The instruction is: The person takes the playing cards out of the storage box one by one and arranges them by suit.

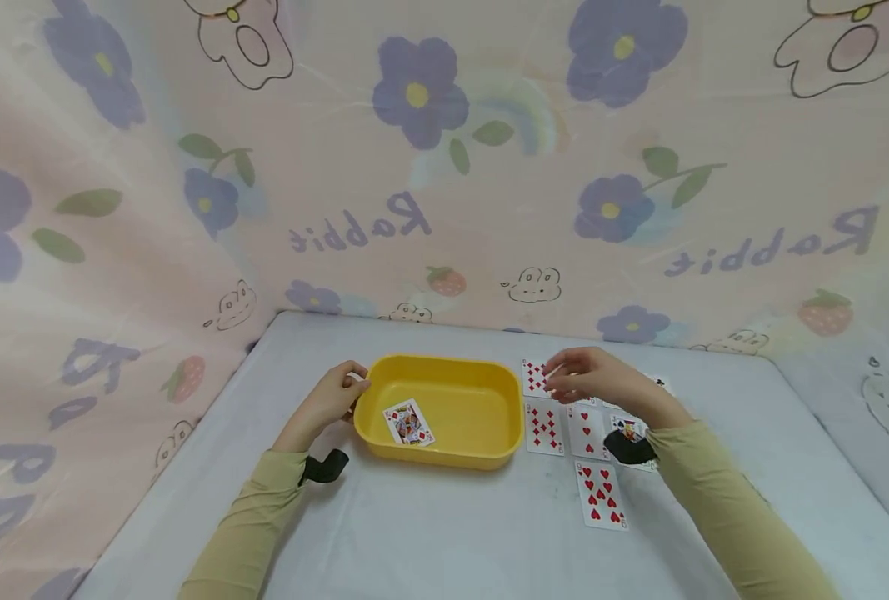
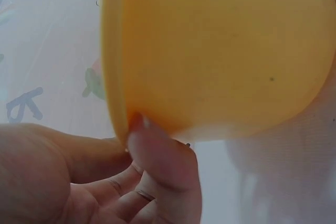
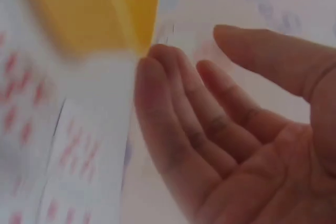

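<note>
A yellow plastic basin stands on the white table, with one red-suited face card lying face up inside it. At the basin's left end my left hand pinches the rim between thumb and finger, as the left wrist view shows up close. My right hand hovers past the basin's right end, over laid-out playing cards. Its fingers are loosely bent, the thumb stands apart, and nothing is held. Below it lie a diamonds card and a hearts card; other cards are partly hidden by the hand and wrist.
Nearer the front lies another hearts card, apart from the rows. A face card shows beside the right wrist's black strap. Patterned cloth hangs behind the table and along its sides.
</note>
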`<action>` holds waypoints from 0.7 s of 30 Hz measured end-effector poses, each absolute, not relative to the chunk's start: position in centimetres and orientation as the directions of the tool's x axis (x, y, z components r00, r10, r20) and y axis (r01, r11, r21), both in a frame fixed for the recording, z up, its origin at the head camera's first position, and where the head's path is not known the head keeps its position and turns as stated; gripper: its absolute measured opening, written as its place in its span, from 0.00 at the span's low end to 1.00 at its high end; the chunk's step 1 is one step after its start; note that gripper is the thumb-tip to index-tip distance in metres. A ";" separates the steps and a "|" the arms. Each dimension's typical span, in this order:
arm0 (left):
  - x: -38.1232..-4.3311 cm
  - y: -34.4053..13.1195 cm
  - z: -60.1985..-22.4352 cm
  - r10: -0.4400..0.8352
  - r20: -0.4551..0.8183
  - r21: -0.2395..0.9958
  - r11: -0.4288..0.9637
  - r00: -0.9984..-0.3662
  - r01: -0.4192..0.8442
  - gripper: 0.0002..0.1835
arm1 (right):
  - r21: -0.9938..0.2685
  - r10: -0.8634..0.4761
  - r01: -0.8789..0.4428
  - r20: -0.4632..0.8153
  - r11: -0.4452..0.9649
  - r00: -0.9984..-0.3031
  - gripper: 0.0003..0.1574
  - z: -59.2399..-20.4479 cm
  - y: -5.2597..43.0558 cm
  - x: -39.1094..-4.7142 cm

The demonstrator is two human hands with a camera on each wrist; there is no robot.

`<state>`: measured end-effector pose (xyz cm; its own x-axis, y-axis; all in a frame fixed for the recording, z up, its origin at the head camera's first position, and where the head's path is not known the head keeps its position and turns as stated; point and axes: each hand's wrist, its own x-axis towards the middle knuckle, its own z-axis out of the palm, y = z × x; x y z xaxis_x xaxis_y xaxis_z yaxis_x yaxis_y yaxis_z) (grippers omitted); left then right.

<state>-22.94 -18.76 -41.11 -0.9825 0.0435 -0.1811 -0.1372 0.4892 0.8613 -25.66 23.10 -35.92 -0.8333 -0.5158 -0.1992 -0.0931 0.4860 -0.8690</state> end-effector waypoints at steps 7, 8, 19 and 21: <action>-23.3 -18.8 -41.1 0.053 -0.168 0.869 0.480 -0.984 -0.122 0.12 | -0.904 -0.682 -0.071 -0.264 0.421 -0.682 0.19 -35.6 14.0 -28.1; -23.3 -18.8 -41.2 0.056 -0.164 0.867 0.485 -0.985 -0.116 0.12 | -0.906 -0.689 -0.049 -0.283 0.420 -0.667 0.20 -35.8 12.9 -28.4; -23.4 -18.7 -41.2 0.046 -0.182 0.857 0.496 -0.982 -0.136 0.11 | -0.863 -0.617 0.226 -0.485 0.451 -0.620 0.26 -39.1 5.9 -29.8; -23.3 -18.8 -41.2 0.045 -0.178 0.857 0.498 -0.983 -0.132 0.11 | -0.864 -0.611 0.275 -0.495 0.422 -0.617 0.26 -39.4 5.2 -29.8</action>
